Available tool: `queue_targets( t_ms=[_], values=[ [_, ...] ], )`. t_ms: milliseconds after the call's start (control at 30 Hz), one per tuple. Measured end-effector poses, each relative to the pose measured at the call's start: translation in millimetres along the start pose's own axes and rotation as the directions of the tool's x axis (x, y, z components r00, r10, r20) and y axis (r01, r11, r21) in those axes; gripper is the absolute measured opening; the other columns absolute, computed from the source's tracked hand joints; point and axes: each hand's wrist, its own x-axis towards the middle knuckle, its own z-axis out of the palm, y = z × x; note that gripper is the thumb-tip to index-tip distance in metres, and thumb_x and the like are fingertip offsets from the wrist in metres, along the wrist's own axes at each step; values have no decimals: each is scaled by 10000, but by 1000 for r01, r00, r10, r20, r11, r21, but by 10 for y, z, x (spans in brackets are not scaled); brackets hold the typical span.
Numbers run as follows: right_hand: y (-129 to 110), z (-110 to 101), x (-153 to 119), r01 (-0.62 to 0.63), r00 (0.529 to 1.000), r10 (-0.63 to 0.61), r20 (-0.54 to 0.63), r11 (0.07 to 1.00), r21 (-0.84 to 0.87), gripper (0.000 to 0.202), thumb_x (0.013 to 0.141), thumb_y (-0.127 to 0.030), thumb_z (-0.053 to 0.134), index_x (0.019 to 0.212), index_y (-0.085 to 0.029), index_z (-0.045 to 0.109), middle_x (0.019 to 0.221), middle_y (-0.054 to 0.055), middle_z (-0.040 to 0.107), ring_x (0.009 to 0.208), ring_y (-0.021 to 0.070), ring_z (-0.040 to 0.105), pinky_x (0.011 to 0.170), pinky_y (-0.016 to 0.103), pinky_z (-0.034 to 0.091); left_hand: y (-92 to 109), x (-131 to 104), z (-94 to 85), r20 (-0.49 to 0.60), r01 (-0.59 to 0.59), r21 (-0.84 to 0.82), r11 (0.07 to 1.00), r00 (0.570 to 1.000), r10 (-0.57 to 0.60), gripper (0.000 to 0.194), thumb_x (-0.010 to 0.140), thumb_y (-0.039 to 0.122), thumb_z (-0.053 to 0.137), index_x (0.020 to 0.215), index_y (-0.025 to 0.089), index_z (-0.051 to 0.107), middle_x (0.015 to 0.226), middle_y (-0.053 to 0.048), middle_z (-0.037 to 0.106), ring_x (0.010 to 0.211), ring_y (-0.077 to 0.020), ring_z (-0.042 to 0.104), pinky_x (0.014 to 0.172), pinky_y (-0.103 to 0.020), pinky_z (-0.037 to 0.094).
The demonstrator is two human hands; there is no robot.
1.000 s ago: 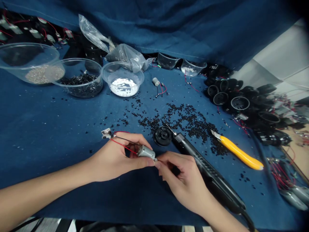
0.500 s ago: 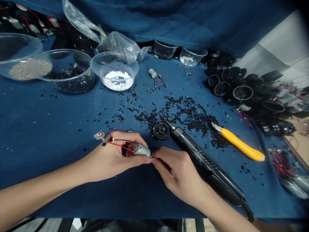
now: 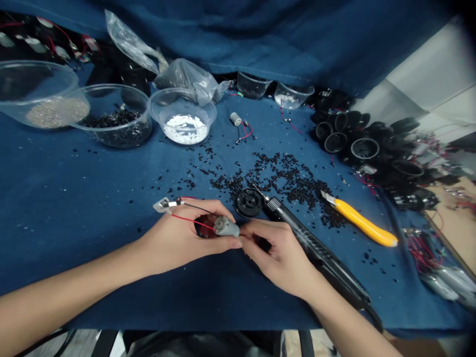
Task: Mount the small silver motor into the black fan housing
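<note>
A small silver motor [image 3: 227, 227] is held between the thumb and fingers of my left hand [image 3: 174, 240]. From its left end a red wire [image 3: 189, 218] and a black wire run back over that hand to a flat metal tab [image 3: 162, 205]. My right hand [image 3: 277, 253] pinches at the motor's right end; the fingertips hide whatever sits between them. Just beyond the hands lies a round black plastic part [image 3: 248, 202], by the tip of a black electric screwdriver [image 3: 320, 253].
Small black pieces [image 3: 293, 178] are scattered past the screwdriver. At right lies a yellow-handled cutting tool [image 3: 366, 223]. A tub of white pieces [image 3: 186, 129] stands left of another motor [image 3: 235, 119]. Black cups [image 3: 364, 148] are heaped at the right; wired motors [image 3: 441, 285] lie nearer.
Both hands and the motor have shifted slightly right in view. The motor and its wired metal tab have turned a little. The whole scene has shifted slightly with the camera.
</note>
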Motion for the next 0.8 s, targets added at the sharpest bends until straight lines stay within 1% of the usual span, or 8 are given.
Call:
queue_targets(
  t_ms=[133,233,367,500,567,633,700,800],
  values=[
    [-32,65,1,22,1000,-24,-18,995,-97,194,926,-201,495,803,-140,632,714,1,545,639,81,481,603,207,351,-30,-39,22,-36,-67,-26,997,997,66,184,795,298,735,908,166,674,794,10,677,630,-117,550,554,-210,426],
    [-90,135,-32,-32,997,17,-69,975,-219,161,907,-224,502,937,-149,641,765,8,569,667,102,500,618,222,376,-83,-70,58,-117,-249,155,956,956,268,145,833,282,711,916,166,686,824,0,681,641,-123,558,596,-233,447],
    [-176,202,-107,-72,994,37,-106,936,-344,455,854,-185,504,1307,-148,515,1100,78,641,908,169,598,807,282,469,-140,-116,120,-61,-417,508,754,855,515,124,852,254,702,884,139,668,754,-4,681,663,-158,623,644,-267,485],
    [-275,231,-165,-86,996,68,-62,927,-365,550,837,-114,430,1386,-136,446,1303,118,582,1112,205,586,958,319,453,-113,-170,203,65,-418,767,487,806,589,134,885,228,641,899,95,641,805,-72,697,747,-232,669,691,-343,528],
    [-324,245,-171,-117,993,96,-75,923,-366,512,878,-153,415,1390,-153,433,1310,107,585,1105,200,603,938,303,461,-71,-195,247,119,-373,856,357,815,568,135,885,193,596,940,78,640,842,-101,692,771,-262,663,679,-379,530],
    [-363,265,-160,-158,987,127,-101,900,-407,434,926,-240,411,1354,-178,453,1253,86,623,1048,202,636,860,289,481,-31,-214,286,139,-299,918,262,859,493,162,855,135,567,983,66,640,866,-111,681,789,-281,649,643,-393,518],
    [-388,290,-136,-204,978,157,-134,837,-507,332,943,-306,407,1228,-179,520,1105,70,677,940,217,670,745,291,488,-6,-229,318,136,-238,950,201,897,421,225,834,90,541,1035,52,635,870,-107,666,793,-285,632,614,-391,497],
    [-413,330,-89,-258,966,163,-203,689,-677,256,941,-310,395,1077,-163,556,944,69,698,783,234,688,619,303,463,-1,-256,349,142,-225,960,166,904,403,304,850,91,518,1133,33,612,879,-97,656,786,-268,614,613,-383,478]
  ],
)
